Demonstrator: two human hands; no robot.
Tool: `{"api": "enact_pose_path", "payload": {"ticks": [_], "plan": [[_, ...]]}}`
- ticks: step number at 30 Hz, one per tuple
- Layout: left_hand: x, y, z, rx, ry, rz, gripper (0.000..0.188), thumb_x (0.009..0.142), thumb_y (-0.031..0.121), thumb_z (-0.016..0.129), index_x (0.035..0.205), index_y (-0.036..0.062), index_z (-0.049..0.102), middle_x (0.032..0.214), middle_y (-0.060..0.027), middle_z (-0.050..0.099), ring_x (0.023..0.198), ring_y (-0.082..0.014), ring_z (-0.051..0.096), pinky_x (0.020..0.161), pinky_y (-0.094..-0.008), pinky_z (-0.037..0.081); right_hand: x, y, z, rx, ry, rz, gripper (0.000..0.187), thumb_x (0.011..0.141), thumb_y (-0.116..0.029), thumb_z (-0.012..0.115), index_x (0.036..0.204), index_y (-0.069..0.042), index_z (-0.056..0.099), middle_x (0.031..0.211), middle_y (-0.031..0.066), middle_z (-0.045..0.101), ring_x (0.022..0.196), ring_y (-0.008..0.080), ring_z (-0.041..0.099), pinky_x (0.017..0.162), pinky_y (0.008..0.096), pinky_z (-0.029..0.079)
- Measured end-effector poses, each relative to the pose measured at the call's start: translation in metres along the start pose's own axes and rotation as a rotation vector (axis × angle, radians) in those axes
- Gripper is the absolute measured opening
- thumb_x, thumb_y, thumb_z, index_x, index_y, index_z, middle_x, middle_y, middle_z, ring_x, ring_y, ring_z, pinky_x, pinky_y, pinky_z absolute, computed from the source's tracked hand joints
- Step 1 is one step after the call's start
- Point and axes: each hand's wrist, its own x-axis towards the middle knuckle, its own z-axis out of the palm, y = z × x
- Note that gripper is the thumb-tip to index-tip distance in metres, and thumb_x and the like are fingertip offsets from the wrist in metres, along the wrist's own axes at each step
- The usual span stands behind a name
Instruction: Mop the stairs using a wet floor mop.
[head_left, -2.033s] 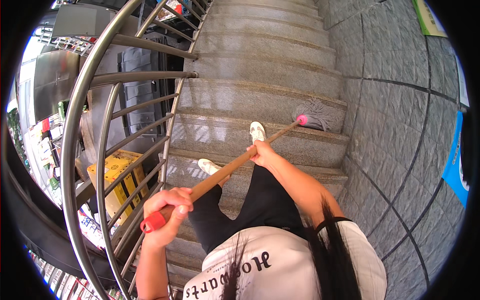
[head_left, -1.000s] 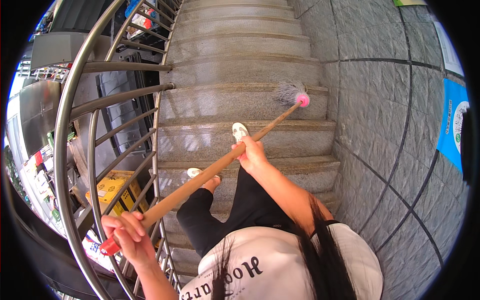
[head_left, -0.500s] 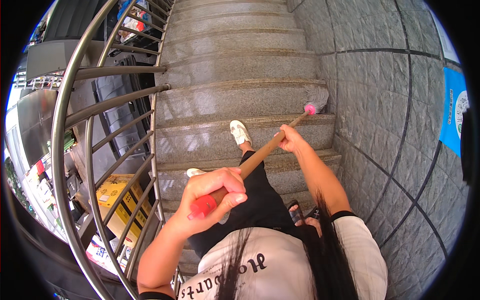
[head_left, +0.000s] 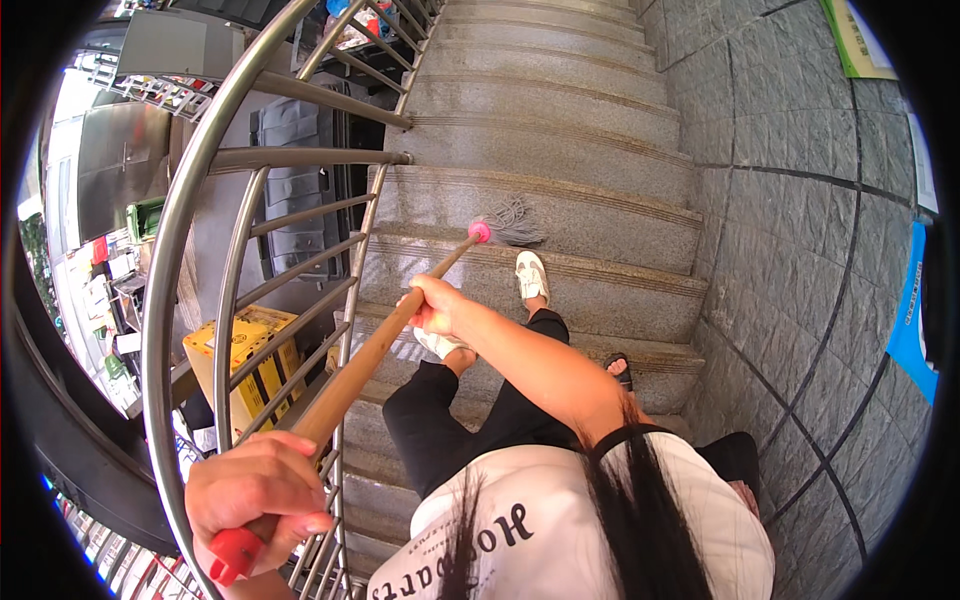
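A mop with a long wooden handle (head_left: 372, 345) slants across the stairs, gripped by both my hands. My left hand (head_left: 258, 488) is closed round its upper end, just above the red end cap (head_left: 235, 556), close beside the metal railing. Further down the handle, my right hand (head_left: 436, 303) is wrapped round the wood, with that arm reaching across my body. A pink collar (head_left: 480, 232) joins the handle to the grey string mop head (head_left: 515, 222). Those strings lie spread on a step, just beyond my forward white shoe (head_left: 532, 278).
Stone steps (head_left: 560, 120) rise ahead. A steel railing (head_left: 225, 160) runs along the left, with a yellow box (head_left: 250, 345) and dark bins (head_left: 300, 185) beyond it. Grey tiled wall (head_left: 780, 250) borders the right. Another person's sandalled foot (head_left: 621, 372) stands near my right side.
The mop head has swept left across the step, from beside the wall toward the railing. Both my hands have moved left with the handle, the left one also lower. My feet keep their steps.
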Motion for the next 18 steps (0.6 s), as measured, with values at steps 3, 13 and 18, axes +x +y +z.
{"api": "enact_pose_path", "payload": {"ticks": [3, 13, 18], "plan": [[-0.008, 0.008, 0.006, 0.189, 0.011, -0.001, 0.014, 0.061, 0.004, 0.067, 0.06, 0.0039, 0.052, 0.054, -0.0032, 0.052, 0.051, -0.0165, 0.054, 0.066, -0.0321, 0.044, 0.034, 0.023, 0.039, 0.008, -0.01, 0.064, 0.012, 0.075, -0.017, 0.047, 0.074, -0.005, 0.044, 0.061, 0.0066, 0.049, 0.057, 0.0193, 0.052, 0.047, 0.031, 0.046], [-0.068, 0.015, 0.001, -0.004, 0.111, 0.365, 0.014, 0.068, 0.009, 0.061, 0.068, -0.0007, 0.051, 0.051, -0.0073, 0.048, 0.046, -0.0201, 0.048, 0.051, -0.0345, 0.042, 0.001, 0.059, 0.078, 0.106, -0.287, 0.008, 0.013, 0.077, -0.017, 0.051, 0.076, -0.007, 0.043, 0.064, 0.0055, 0.05, 0.06, 0.0181, 0.052, 0.061, 0.0314, 0.048], [-0.12, 0.018, -0.007, -0.181, 0.423, 0.555, 0.024, 0.074, 0.021, 0.061, 0.069, 0.0027, 0.045, 0.043, -0.0034, 0.041, 0.034, -0.0162, 0.04, 0.038, -0.0289, 0.039, -0.041, 0.074, 0.086, -0.051, -0.369, 0.079, 0.02, 0.079, -0.025, 0.052, 0.069, -0.008, 0.048, 0.069, 0.0071, 0.055, 0.069, 0.0216, 0.056, 0.062, 0.0323, 0.048]]}}
